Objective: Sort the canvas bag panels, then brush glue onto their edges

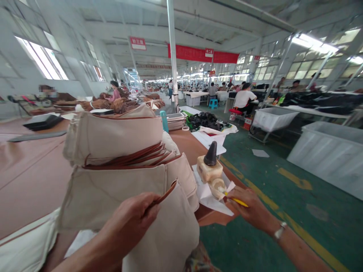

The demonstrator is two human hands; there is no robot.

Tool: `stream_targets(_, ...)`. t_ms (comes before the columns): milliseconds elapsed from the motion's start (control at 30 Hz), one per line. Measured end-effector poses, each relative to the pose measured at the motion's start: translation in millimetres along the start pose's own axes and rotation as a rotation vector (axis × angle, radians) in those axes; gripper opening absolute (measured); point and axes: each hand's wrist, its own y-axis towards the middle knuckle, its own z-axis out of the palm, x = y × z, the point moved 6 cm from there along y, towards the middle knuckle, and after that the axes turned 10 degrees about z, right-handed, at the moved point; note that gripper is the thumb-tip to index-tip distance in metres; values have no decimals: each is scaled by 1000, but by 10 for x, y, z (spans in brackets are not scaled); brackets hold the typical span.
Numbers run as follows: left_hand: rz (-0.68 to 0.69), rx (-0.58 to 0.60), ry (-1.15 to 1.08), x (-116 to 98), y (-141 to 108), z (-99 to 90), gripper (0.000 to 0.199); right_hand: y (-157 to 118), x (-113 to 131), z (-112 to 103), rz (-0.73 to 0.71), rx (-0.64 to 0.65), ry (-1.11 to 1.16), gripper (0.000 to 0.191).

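My left hand (138, 213) is closed on the brown-trimmed top edge of a cream fabric piece (172, 226), which hangs down in front of the table. In my right hand (249, 206) is a yellow-handled brush (238, 201), its tip dipping into a small pale cup (217, 186). Behind the cup stands a cream-coloured bottle (209, 169) with a black cone-shaped top. White paper (211, 200) lies under both. Left of them rise stacked cream fabric pieces (121, 132) with brown edging, the lower ones partly hidden by my left arm.
A brown-covered table (28, 162) carries the stacks. Another cream piece (28, 238) lies at its near left. A turquoise bottle (163, 121) stands behind the stacks. White bins (329, 158) stand on the green floor at right. Several people sit farther back.
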Motion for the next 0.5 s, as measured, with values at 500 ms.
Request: stream_targets(500,49,-22,-242,-102,-234,250,22,-411,-646,-175,725,-518,358,38)
